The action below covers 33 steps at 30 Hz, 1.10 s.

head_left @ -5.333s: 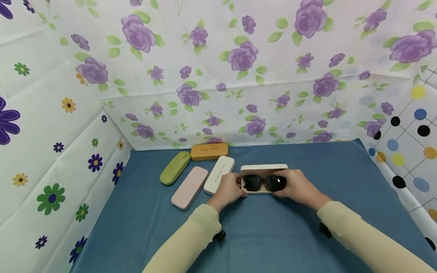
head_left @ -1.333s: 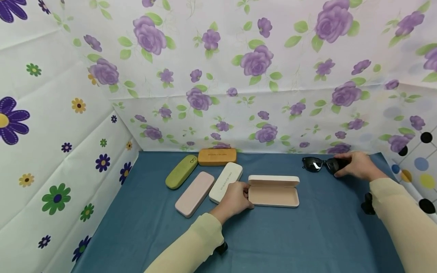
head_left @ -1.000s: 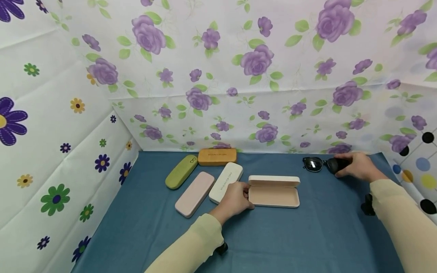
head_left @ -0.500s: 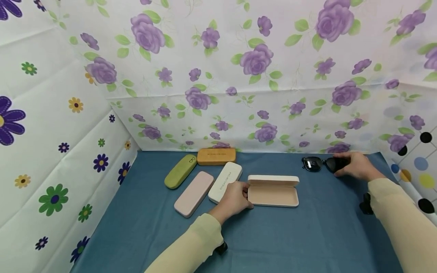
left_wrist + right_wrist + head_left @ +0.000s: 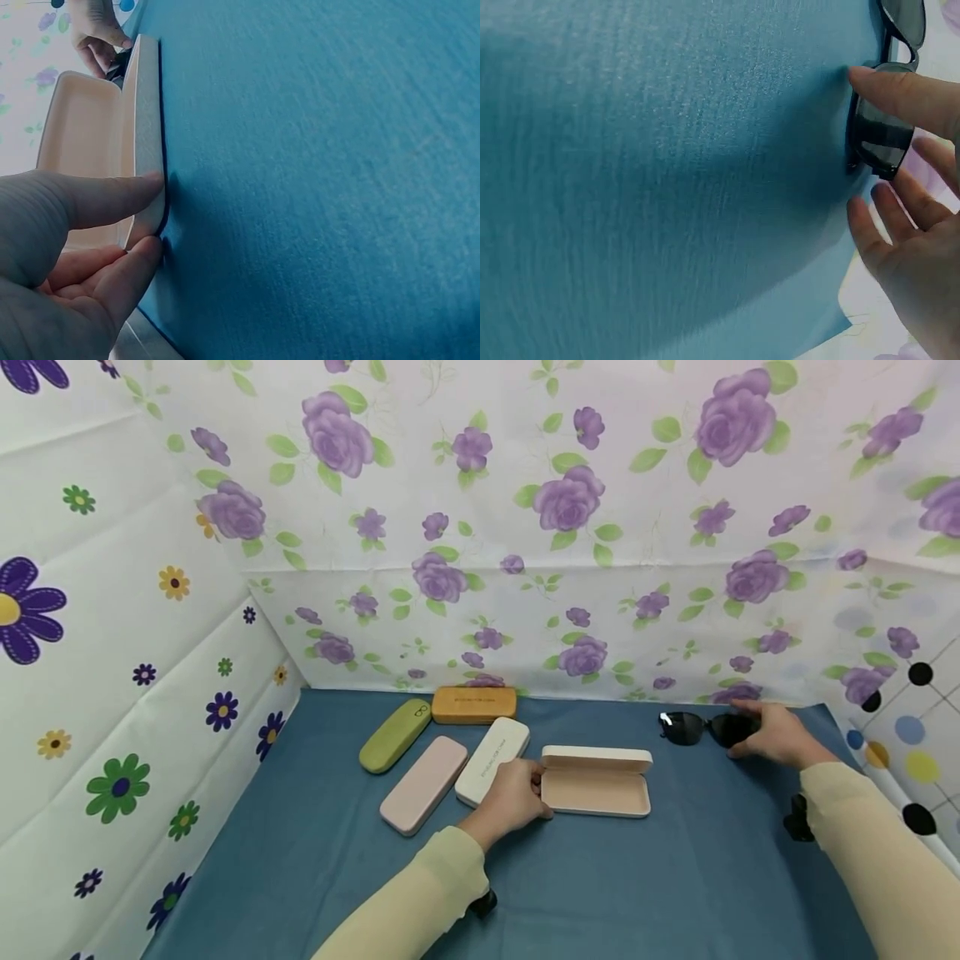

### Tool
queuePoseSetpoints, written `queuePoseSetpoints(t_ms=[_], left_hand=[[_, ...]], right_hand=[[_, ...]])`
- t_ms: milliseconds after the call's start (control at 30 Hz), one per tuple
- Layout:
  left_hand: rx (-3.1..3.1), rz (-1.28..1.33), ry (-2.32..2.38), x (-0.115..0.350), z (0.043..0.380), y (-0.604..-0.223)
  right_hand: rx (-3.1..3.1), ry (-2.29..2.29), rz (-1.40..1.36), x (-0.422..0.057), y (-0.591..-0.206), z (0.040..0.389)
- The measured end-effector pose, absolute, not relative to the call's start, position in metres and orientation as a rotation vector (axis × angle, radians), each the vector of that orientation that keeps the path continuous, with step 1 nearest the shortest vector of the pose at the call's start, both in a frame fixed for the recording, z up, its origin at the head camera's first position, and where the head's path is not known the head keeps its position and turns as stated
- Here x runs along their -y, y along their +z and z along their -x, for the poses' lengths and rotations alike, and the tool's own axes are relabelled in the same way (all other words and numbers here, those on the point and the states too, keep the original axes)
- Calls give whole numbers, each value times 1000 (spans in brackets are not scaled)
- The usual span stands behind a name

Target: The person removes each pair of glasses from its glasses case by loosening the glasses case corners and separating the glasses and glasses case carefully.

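Observation:
My left hand (image 5: 510,797) pinches the left end of a white glasses case (image 5: 596,795), which lies with its lid raised and its beige inside bare. Thumb and fingertips meet round the corner of the case (image 5: 150,120) in the left wrist view. Far to the right, at the back of the table, my right hand (image 5: 776,735) holds black sunglasses (image 5: 681,729) by their right end. The right wrist view has the thumb on the lens edge of the sunglasses (image 5: 885,109), with a finger behind and the others spread loosely.
Left of the open case lie a shut white case (image 5: 498,745), a pink case (image 5: 424,785), a green case (image 5: 396,735) and an orange case (image 5: 474,705). A blue cloth (image 5: 630,885) covers the table. Flowered sheets (image 5: 480,527) hang behind and at the left.
Earlier the sunglasses lay in the open case with both hands there; my right hand has carried them to the back right. Lately they tilt slightly, while my left hand stays at the case.

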<state>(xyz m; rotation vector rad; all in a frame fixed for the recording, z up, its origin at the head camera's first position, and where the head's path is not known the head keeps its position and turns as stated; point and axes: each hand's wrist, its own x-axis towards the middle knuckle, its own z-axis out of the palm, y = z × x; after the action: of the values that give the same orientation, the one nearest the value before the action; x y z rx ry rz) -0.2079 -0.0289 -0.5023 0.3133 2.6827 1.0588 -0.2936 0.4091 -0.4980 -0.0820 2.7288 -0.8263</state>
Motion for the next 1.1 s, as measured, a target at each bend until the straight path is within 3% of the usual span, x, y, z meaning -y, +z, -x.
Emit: queuePoseSetpoints(t_ms=[267,633,1100], left_hand=[[-2670,-279,1034,27,204,-503],[-2718,-198,1026,25,205,-489],[-2735,5,1290,31,208,-468]], right_hand=[[-2785,-846,80,-394,-478,271],[-2856,-998,56,-332,-445,243],[-2447,-1395,-114,-278,-447,216]])
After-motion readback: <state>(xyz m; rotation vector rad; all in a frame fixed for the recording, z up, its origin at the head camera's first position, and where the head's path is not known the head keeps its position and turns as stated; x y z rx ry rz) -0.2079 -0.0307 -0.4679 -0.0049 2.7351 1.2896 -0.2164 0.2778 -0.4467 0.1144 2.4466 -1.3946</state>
